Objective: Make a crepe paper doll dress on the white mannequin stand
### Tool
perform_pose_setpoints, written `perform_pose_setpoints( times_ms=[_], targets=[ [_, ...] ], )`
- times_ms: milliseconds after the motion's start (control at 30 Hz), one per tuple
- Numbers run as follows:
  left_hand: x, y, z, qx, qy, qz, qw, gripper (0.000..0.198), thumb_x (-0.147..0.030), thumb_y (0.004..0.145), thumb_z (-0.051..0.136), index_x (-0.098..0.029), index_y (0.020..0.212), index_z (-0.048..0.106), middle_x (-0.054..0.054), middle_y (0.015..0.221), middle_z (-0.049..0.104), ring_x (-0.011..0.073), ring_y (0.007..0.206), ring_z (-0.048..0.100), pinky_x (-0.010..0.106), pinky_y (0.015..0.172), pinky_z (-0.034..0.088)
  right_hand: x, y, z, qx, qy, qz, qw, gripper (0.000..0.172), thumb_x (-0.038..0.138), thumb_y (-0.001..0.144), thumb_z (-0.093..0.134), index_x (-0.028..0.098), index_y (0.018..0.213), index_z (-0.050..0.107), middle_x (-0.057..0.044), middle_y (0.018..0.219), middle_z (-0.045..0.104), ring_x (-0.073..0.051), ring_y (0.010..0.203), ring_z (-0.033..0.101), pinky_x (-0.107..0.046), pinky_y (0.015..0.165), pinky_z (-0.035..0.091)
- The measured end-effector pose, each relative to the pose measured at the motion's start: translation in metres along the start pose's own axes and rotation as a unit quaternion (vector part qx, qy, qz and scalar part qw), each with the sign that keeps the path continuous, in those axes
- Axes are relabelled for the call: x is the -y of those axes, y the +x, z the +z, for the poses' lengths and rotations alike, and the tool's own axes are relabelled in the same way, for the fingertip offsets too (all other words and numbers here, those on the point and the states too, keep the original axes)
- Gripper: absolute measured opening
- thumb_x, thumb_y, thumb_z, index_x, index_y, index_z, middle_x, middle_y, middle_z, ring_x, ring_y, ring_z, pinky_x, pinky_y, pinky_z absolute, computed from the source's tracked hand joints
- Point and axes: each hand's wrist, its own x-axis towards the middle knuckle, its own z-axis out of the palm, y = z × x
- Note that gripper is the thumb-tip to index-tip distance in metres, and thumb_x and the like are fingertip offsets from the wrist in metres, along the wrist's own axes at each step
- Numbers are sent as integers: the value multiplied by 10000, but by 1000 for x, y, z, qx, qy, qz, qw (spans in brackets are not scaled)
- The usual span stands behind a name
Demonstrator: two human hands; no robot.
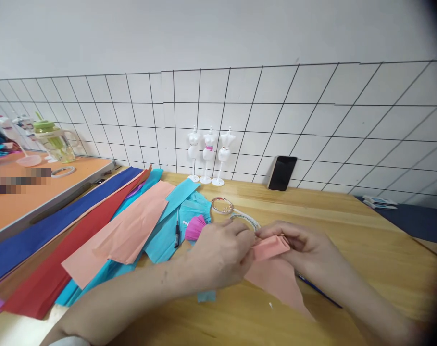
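Note:
Between my two hands is a piece of salmon-pink crepe paper (272,275), its upper part folded over and its lower end hanging down to a point. My left hand (223,250) has its fingers closed on the paper's left side. On the right side, my right hand (305,240) pinches the folded edge. Just left of my left hand lie a gathered magenta piece (194,228) and a gathered turquoise piece (196,205). Behind my hands are rolls of tape (222,205) on the wooden table. A dark blue pen-like stick (319,290) lies partly under my right forearm.
Strips of blue, red, pink and turquoise crepe paper (135,226) spread across the left side, with a black pen (177,234) beside them. Three small white mannequins (210,156) and a phone (283,173) stand by the tiled wall. A green-lidded cup (54,142) stands far left.

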Motion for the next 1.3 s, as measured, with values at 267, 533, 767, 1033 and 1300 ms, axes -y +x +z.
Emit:
perform_pose_setpoints(
  times_ms=[267,533,767,1033,1300],
  targets=[
    [6,11,-35,20,-261,-115,958,244,-419,819,553,-185,811,619,89,1106,617,244,1027,542,338,849,405,2,4,-5,23,186,101,977,128,297,550,775,216,559,677,-39,770,676,-180,619,616,-274,504,488],
    [35,8,2,210,-571,-259,750,325,-451,707,681,-146,817,667,40,777,631,149,699,570,252,635,403,-5,10,-8,45,221,65,972,186,304,492,830,200,535,681,-42,796,675,-169,658,608,-268,539,476],
    [38,10,5,144,-632,-297,701,325,-413,631,753,-119,682,626,15,640,578,92,554,511,212,534,363,-12,15,-15,2,278,144,950,463,584,709,613,204,958,699,-78,867,708,-222,759,641,-285,600,487],
    [42,15,7,40,-689,-309,654,254,-307,629,772,-122,771,673,30,690,621,104,647,570,189,617,422,-15,17,-16,49,307,129,942,448,600,720,580,201,900,676,-59,790,684,-199,679,607,-289,551,495],
    [40,13,11,96,-685,-311,651,306,-352,627,779,-106,787,691,58,714,661,128,656,589,211,619,436,-17,17,-4,-56,150,56,986,298,389,595,765,155,568,584,19,507,537,-85,442,429,-227,419,352]
  ],
)
